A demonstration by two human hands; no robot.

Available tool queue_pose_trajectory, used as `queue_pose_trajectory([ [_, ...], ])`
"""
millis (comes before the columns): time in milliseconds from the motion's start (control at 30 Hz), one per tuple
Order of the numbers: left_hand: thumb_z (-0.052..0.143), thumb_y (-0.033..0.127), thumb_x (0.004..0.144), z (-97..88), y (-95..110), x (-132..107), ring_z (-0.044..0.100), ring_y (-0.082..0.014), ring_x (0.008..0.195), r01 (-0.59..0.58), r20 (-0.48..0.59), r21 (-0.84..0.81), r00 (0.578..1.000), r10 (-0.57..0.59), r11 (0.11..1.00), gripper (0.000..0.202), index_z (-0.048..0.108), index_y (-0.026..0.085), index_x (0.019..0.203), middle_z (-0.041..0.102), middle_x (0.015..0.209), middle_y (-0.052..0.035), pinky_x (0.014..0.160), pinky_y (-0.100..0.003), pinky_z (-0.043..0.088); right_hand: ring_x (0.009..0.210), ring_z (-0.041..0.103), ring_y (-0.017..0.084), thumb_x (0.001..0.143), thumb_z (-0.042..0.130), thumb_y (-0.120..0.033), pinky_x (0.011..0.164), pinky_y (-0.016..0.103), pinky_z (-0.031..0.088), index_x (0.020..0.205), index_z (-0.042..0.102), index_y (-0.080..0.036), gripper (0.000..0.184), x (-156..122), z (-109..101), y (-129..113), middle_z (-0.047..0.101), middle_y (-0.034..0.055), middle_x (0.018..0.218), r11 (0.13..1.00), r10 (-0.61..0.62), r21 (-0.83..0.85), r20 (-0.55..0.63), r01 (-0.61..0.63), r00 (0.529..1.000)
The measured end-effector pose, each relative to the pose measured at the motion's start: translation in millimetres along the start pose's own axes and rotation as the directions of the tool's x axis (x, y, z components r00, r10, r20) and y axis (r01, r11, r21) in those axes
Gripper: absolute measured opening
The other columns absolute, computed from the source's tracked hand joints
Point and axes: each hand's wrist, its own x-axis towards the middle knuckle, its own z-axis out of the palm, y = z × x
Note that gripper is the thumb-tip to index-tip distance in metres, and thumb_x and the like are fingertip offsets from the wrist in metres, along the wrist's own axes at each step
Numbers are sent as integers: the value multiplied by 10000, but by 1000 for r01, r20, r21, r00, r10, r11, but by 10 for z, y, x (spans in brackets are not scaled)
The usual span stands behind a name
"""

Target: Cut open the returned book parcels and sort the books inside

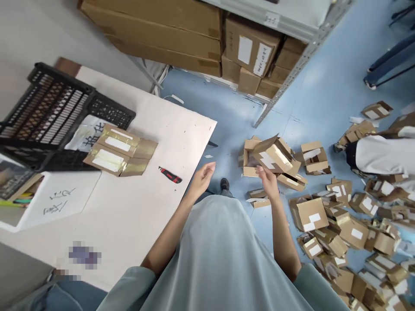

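My left hand hovers just off the table's edge with loosely bent fingers and nothing visible in it. Out over the floor, my right hand has half-curled fingers. Its fingertips overlap a tilted cardboard box in view, which looks lower down, resting over other boxes; I see no clear grip on it. A red and black utility knife lies on the white table, left of my left hand. Farther left on the table is a taped cardboard box with white labels.
A black plastic crate and a white bin with handwriting stand on the table's left. Ahead, a metal shelf holds cartons. Many opened boxes litter the blue floor at right, near a person in a white top.
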Motion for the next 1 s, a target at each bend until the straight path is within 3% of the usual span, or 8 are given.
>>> queue_pose_trajectory([
  [133, 652, 773, 1028, -315, -197, -275, 746, -349, 1428, 38, -178, -100, 982, -56, 994, 674, 752, 216, 1394, 785, 1507, -179, 1298, -547, 535, 1181, 838, 369, 945, 591, -964, 1145, 564, 633, 1233, 850, -186, 869, 333, 711, -260, 876, 181, 1273, 988, -98, -84, 301, 129, 949],
  [300, 699, 766, 990, -797, -477, -780, 740, -355, 1422, 58, -423, -243, 892, -160, 968, 683, 760, 208, 1380, 801, 1476, -179, 1281, -558, 535, 1188, 830, 349, 996, 607, -865, 1136, 524, 634, 1213, 867, -248, 703, 442, 1625, -655, 885, 122, 1291, 941, -182, -131, 585, 313, 791],
  [500, 778, 801, 899, -1303, -956, -1507, 755, -366, 1377, -3, -616, -436, 730, -296, 900, 716, 778, 223, 1322, 819, 1440, -168, 1269, -547, 539, 1226, 819, 329, 1037, 646, -754, 1130, 475, 628, 1235, 868, -260, 577, 107, 2661, -969, 875, 113, 1329, 890, -203, -105, 780, 443, 592],
  [633, 797, 823, 859, -1588, -1336, -1989, 758, -373, 1367, -55, -666, -503, 660, -347, 862, 755, 773, 216, 1308, 821, 1426, -179, 1264, -571, 537, 1143, 834, 293, 990, 712, -771, 1081, 455, 656, 1201, 860, -249, 583, -244, 3430, -983, 882, 109, 1270, 907, -165, -82, 833, 413, 528],
  [733, 793, 789, 879, -1797, -1588, -2338, 754, -367, 1379, -73, -674, -523, 645, -359, 849, 723, 767, 217, 1321, 815, 1442, -177, 1272, -572, 531, 1046, 840, 255, 970, 787, -732, 965, 386, 689, 1113, 850, -215, 540, -467, 4086, -1030, 888, 112, 1166, 933, -99, -113, 833, 343, 544],
  [800, 789, 767, 889, -1936, -1734, -2548, 746, -371, 1399, -85, -677, -531, 640, -362, 843, 705, 765, 213, 1323, 813, 1445, -180, 1279, -573, 527, 985, 837, 217, 988, 827, -664, 891, 322, 692, 1049, 834, -193, 475, -562, 4553, -1112, 888, 114, 1134, 951, -39, -150, 808, 270, 587],
  [900, 790, 733, 894, -2136, -1917, -2819, 739, -374, 1416, -100, -691, -523, 631, -352, 847, 670, 769, 213, 1316, 815, 1442, -177, 1297, -578, 514, 851, 809, 154, 1039, 842, -553, 778, 239, 679, 979, 791, -164, 397, -616, 5229, -1275, 878, 107, 1041, 968, 39, -202, 707, 148, 706],
  [1000, 786, 700, 906, -2302, -2042, -3042, 738, -370, 1422, -117, -711, -503, 619, -333, 856, 631, 771, 223, 1319, 821, 1433, -167, 1305, -573, 509, 700, 746, 114, 1071, 837, -472, 674, 197, 666, 963, 748, -158, 343, -606, 5749, -1401, 818, 53, 867, 966, 143, -257, 531, -2, 836],
])
